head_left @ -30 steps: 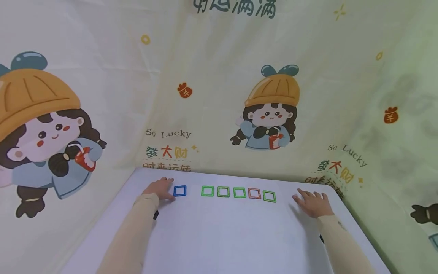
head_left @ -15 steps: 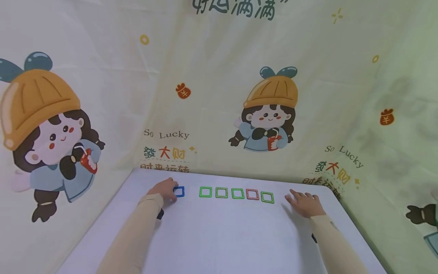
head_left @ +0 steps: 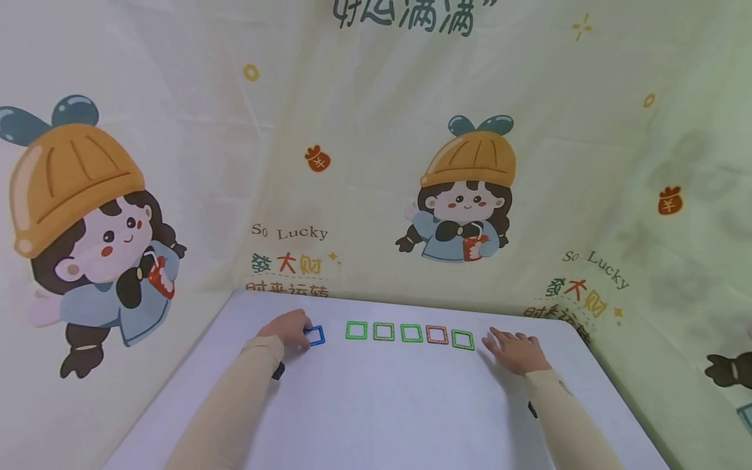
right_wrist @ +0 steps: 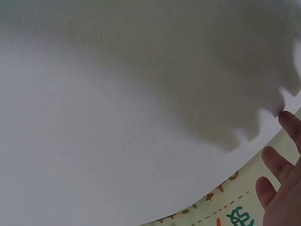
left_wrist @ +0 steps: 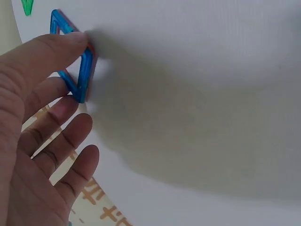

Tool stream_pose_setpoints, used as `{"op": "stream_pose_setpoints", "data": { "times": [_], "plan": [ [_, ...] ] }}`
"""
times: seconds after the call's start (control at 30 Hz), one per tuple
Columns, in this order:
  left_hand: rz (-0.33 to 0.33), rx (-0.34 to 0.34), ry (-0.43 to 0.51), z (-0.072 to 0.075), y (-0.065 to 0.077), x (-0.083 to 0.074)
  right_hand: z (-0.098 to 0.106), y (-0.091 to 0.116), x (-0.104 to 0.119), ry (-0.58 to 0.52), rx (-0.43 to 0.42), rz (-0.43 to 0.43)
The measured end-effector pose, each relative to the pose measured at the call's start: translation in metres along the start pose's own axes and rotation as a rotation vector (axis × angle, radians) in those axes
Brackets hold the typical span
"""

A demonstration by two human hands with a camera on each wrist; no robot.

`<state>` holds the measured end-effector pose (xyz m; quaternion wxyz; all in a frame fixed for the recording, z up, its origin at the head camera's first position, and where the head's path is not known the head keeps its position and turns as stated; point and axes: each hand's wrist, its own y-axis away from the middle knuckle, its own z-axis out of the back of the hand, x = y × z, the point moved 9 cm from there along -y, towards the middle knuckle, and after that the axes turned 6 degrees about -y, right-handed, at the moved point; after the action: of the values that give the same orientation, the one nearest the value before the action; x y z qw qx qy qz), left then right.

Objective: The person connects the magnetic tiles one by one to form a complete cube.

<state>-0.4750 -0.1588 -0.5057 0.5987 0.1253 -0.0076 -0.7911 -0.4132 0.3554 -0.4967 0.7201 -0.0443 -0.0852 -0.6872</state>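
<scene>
My left hand (head_left: 286, 328) pinches a blue square frame, a see-through plastic tile (left_wrist: 85, 70), at the left end of a row. In the left wrist view the thumb lies on top of the frame, the index finger is below it, and the other fingers stand apart. The tile looks tilted there. To its right, across a gap, lie a green square tile (head_left: 348, 330), two more green ones, a red tile (head_left: 437, 327) and another green tile (head_left: 462, 331). My right hand (head_left: 518, 352) hovers to the right of the row, fingers spread, holding nothing.
The tiles lie on a white table (head_left: 388, 405) with rounded corners. Close behind its far edge hangs a printed cloth (head_left: 364, 215) with cartoon figures and lettering, which also runs down both sides.
My left hand has closed on the blue tile and shifted it slightly right and nearer, turning it a little. My right hand has moved left toward the row. The other tiles keep their order.
</scene>
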Motion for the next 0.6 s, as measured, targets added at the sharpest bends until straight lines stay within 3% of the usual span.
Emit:
{"op": "stream_pose_setpoints", "data": {
  "times": [0.33,0.6],
  "plan": [
    [0.018,0.049,0.066,-0.001,0.011,-0.027,-0.008,-0.007,0.02,0.023,0.014,0.045],
    [-0.006,0.092,0.011,-0.009,0.013,-0.046,-0.017,-0.017,0.032,0.04,-0.01,0.098]
  ]
}}
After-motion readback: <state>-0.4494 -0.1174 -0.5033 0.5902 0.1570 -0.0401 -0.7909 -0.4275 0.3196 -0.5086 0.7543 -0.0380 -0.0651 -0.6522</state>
